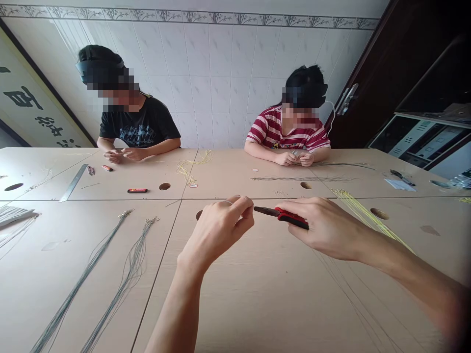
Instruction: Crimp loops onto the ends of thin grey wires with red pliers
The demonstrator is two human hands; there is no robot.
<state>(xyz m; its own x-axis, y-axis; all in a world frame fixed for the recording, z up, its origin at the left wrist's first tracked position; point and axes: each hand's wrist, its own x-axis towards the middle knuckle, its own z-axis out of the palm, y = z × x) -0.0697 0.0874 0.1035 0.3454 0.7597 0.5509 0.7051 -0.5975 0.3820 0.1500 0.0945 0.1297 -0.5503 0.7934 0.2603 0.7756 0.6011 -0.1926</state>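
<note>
While our left hand (224, 220) pinches something too small to tell, our right grips the red-black pliers (292, 217) just beside its fingertips, above the tabletop (235, 304); likely light, stiff, best held by the handles.

the pale wood-look tabletop (250, 304) gives a wide open way in front, between the bare left forearm (178, 299) and the faint thin strands (346, 291) at right. two long grey-green strand bundles (87, 274) block a low sweep on the left, and a yellow strand bundle (371, 215) slants across the right; farther ahead, the bare left hand (217, 223) and bare right hand (327, 228) stand in the way.
</note>
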